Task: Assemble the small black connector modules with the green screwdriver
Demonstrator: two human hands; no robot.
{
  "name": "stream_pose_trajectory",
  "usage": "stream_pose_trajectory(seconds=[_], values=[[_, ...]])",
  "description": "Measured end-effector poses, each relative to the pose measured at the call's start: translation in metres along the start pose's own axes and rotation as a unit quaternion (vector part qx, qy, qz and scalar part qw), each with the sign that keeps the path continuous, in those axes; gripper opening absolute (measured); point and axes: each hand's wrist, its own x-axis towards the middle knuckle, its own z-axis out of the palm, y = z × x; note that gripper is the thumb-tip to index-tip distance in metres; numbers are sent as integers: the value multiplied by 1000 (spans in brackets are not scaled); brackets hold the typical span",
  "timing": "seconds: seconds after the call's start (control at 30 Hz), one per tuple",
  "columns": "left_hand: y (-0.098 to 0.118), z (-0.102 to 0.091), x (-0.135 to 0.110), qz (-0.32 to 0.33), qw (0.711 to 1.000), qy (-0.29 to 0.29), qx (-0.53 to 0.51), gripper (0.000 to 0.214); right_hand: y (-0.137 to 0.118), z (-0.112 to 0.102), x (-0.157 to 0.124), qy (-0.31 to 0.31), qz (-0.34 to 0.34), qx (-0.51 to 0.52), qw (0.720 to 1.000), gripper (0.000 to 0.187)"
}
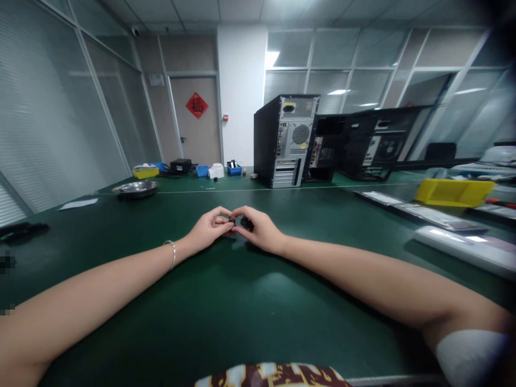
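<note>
Both my forearms rest on the green table (226, 317), hands meeting at its middle. My left hand (209, 228), with a thin bracelet at the wrist, and my right hand (258, 230) pinch a small black part (237, 221) between their fingertips. The part is too small and too covered to make out its shape.
A black computer tower (284, 141) stands at the back with its rear panel facing me; more open cases (363, 142) lie to its right. A metal bowl (135, 188) and small blue and yellow bins (145, 172) sit far left. A yellow tray (453, 192) and flat panels (463, 244) lie at right.
</note>
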Motion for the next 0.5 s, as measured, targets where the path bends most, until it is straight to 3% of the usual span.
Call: stream_pose_trajectory(seconds=[0.33,0.5], values=[[1,-1,1,29,999,25,7,30,-5,-3,1,32,-38,1,999,19],[2,-3,2,38,998,43,28,30,-1,-4,1,59,4,-6,998,18]])
